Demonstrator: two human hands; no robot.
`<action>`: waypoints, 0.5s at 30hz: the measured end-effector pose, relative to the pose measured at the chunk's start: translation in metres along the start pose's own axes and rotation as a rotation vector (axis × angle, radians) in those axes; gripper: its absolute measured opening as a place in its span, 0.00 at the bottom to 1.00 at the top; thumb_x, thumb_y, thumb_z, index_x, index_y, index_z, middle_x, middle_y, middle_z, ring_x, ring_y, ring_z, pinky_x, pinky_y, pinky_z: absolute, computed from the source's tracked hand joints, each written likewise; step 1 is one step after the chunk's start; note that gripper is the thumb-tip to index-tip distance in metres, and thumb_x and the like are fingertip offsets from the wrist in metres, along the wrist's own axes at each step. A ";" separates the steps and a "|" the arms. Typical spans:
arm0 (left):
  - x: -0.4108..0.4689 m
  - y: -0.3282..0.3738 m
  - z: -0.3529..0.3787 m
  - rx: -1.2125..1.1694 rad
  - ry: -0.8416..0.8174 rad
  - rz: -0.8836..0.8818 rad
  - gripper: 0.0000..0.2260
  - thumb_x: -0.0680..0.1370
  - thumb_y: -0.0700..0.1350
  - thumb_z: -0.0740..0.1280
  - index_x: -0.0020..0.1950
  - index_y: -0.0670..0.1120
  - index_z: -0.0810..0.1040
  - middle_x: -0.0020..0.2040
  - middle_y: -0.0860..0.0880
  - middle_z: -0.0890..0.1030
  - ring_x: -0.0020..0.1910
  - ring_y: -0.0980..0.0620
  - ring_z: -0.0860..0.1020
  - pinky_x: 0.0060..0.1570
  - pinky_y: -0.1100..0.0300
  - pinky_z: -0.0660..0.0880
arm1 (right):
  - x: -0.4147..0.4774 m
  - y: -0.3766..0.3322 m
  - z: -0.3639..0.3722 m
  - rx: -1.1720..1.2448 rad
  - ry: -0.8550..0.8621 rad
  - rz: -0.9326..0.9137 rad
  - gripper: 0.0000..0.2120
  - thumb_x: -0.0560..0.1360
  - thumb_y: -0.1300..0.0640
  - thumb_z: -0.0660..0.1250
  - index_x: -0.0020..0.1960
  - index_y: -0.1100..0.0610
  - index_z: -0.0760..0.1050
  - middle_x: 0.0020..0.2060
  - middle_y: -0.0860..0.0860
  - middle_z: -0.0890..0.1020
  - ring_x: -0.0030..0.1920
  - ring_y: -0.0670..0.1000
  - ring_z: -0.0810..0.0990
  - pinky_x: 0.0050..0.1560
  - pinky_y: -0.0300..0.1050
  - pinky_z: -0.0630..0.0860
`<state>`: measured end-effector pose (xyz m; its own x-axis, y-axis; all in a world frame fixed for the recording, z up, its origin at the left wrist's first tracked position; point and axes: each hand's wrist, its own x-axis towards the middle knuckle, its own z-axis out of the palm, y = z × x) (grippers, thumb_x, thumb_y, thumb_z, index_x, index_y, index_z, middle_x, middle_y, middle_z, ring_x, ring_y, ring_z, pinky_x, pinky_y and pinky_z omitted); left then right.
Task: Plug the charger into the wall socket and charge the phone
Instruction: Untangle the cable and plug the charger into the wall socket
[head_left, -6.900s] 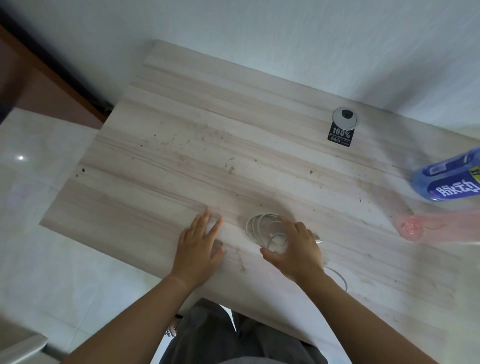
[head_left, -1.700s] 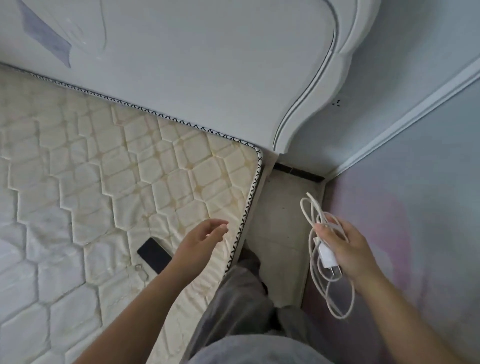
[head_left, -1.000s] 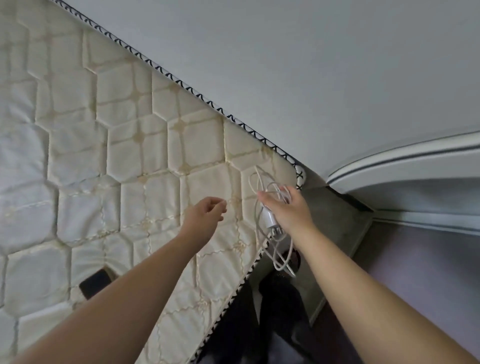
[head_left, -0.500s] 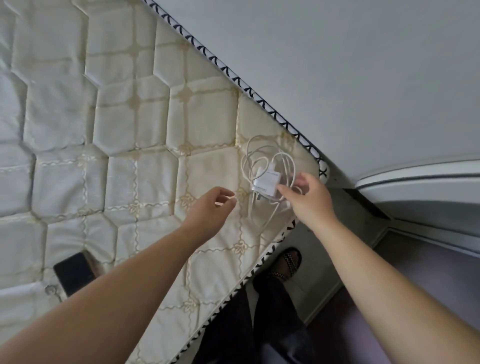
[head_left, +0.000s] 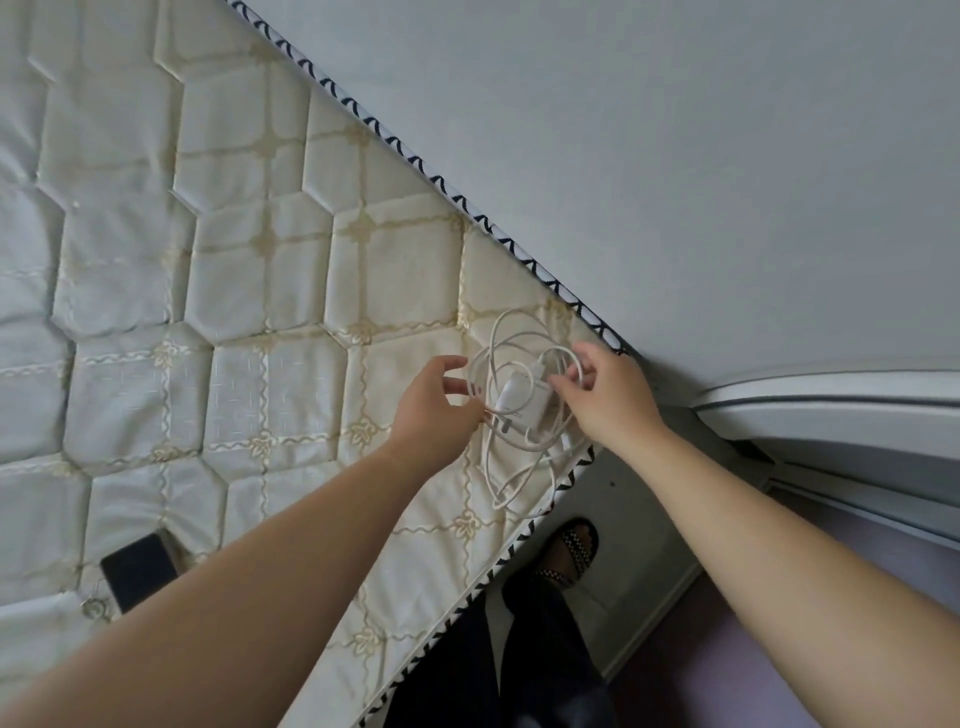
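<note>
A white charger (head_left: 524, 402) with its coiled white cable (head_left: 511, 467) hangs over the corner of a quilted mattress (head_left: 249, 291). My right hand (head_left: 608, 400) pinches the cable loops at the charger's right side. My left hand (head_left: 431, 410) touches the coil from the left, fingers curled at the loops near the plug prongs. A black phone (head_left: 139, 571) lies face down on the mattress at lower left, partly hidden by my left forearm. No wall socket is in view.
A white headboard (head_left: 649, 156) runs along the mattress's far edge, ending in a curved moulding (head_left: 831, 400) at right. Below the mattress corner lies bare floor (head_left: 628, 530) with my sandalled foot (head_left: 569, 548) and dark trouser legs. A purple-tinted wall surface fills the lower right.
Both hands moved with the charger toward the mattress corner. My left hand closed the gap and now touches the cable coil. The phone slid toward the lower left of view as my head turned.
</note>
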<state>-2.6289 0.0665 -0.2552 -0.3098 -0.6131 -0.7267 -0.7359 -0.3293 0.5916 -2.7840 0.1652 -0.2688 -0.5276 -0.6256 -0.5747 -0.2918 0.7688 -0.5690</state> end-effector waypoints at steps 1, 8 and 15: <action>-0.002 0.000 -0.001 -0.023 -0.003 -0.002 0.20 0.73 0.41 0.67 0.64 0.50 0.71 0.49 0.52 0.80 0.40 0.51 0.83 0.47 0.49 0.81 | 0.003 -0.004 -0.003 -0.005 -0.014 0.003 0.17 0.74 0.54 0.67 0.60 0.60 0.74 0.49 0.53 0.82 0.46 0.52 0.78 0.49 0.45 0.74; -0.021 0.004 -0.036 -0.244 0.139 0.023 0.14 0.76 0.37 0.62 0.61 0.48 0.73 0.46 0.51 0.78 0.32 0.58 0.81 0.33 0.65 0.78 | -0.026 -0.036 -0.028 0.127 0.066 -0.158 0.04 0.74 0.55 0.66 0.47 0.52 0.79 0.36 0.41 0.80 0.36 0.39 0.77 0.43 0.35 0.73; -0.046 0.018 -0.067 -0.317 0.213 0.100 0.12 0.77 0.39 0.62 0.58 0.51 0.72 0.46 0.49 0.79 0.34 0.56 0.80 0.30 0.67 0.77 | -0.060 -0.044 -0.047 0.427 0.207 -0.201 0.08 0.75 0.59 0.65 0.42 0.45 0.73 0.33 0.41 0.83 0.33 0.39 0.80 0.35 0.27 0.73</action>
<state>-2.5876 0.0406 -0.1881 -0.2142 -0.7774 -0.5914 -0.4760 -0.4456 0.7582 -2.7774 0.1755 -0.1819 -0.6540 -0.6831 -0.3252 -0.0750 0.4864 -0.8705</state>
